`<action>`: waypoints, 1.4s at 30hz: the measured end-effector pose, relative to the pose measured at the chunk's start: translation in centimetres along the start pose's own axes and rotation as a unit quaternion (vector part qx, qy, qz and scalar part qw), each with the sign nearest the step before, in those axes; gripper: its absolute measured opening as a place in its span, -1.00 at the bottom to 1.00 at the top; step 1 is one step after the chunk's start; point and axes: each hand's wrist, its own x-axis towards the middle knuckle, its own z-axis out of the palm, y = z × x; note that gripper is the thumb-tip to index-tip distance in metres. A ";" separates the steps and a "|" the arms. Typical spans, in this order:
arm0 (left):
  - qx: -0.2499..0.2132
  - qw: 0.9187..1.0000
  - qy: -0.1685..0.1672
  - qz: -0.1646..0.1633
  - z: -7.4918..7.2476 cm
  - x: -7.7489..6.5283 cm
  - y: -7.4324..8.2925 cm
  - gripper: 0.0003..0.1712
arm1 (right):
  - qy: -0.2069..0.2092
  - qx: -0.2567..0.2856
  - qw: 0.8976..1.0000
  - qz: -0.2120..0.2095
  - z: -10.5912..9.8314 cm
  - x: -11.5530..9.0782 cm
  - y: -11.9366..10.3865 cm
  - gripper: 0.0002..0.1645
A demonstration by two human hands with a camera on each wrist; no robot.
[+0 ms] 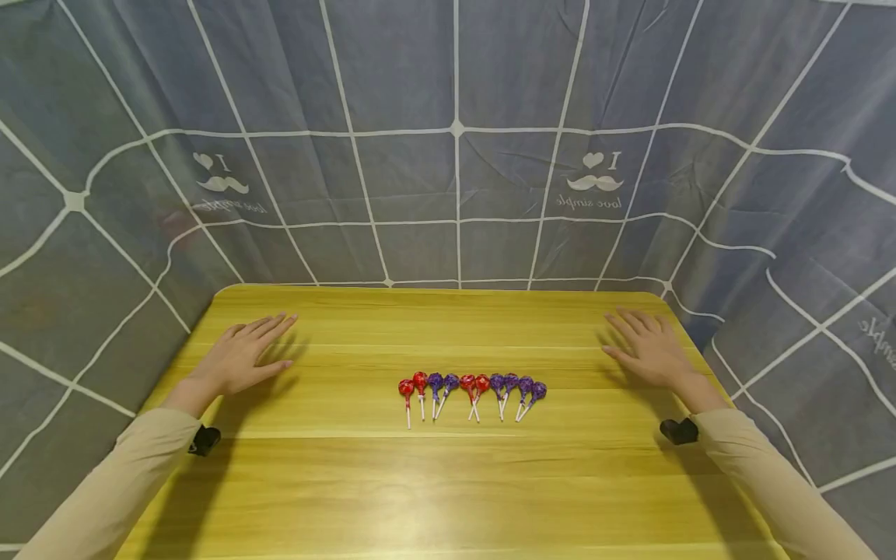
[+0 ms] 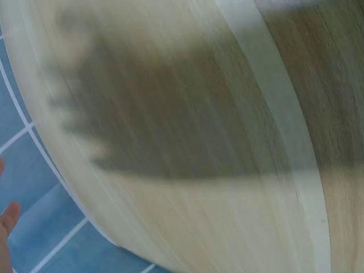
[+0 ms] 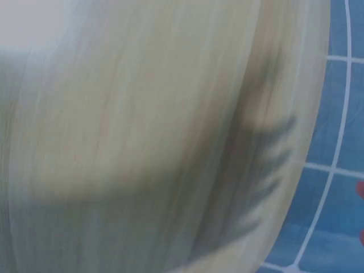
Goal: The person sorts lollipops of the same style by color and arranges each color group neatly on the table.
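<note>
Several lollipops lie in a row on the wooden table (image 1: 336, 482), heads to the back and white sticks toward me. From left to right come a red pair (image 1: 420, 380), a purple pair (image 1: 435, 382), another red pair (image 1: 481, 383) and several purple lollipops (image 1: 525, 385). Some sticks cross. Off to the left, my left hand (image 1: 245, 354) is held over the table with fingers spread and holds nothing. My right hand (image 1: 651, 350) is likewise held out on the right, fingers straight, holding nothing. Fingertips (image 2: 10, 216) show at the edge of the left wrist view.
A grey-blue curtain (image 1: 406, 179) with white grid lines hangs behind the table and along both sides. Dark wrist cameras (image 1: 204, 440) sit under the sleeves. Hand shadows fall on the table top in both wrist views.
</note>
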 end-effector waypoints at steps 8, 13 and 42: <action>0.035 0.998 0.039 -0.023 -0.9 0.5 2.5 -0.20 | -0.018 0.018 1.000 0.003 -0.6 1.0 -2.2 -0.29; 0.000 0.997 0.068 -0.044 -1.2 1.0 4.3 -0.26 | -0.011 0.051 0.999 0.001 -0.9 1.3 -3.8 -0.37; -0.147 0.977 0.123 -0.097 2.8 2.3 14.0 -0.30 | 0.036 0.394 0.917 0.048 2.1 2.7 -14.7 -0.33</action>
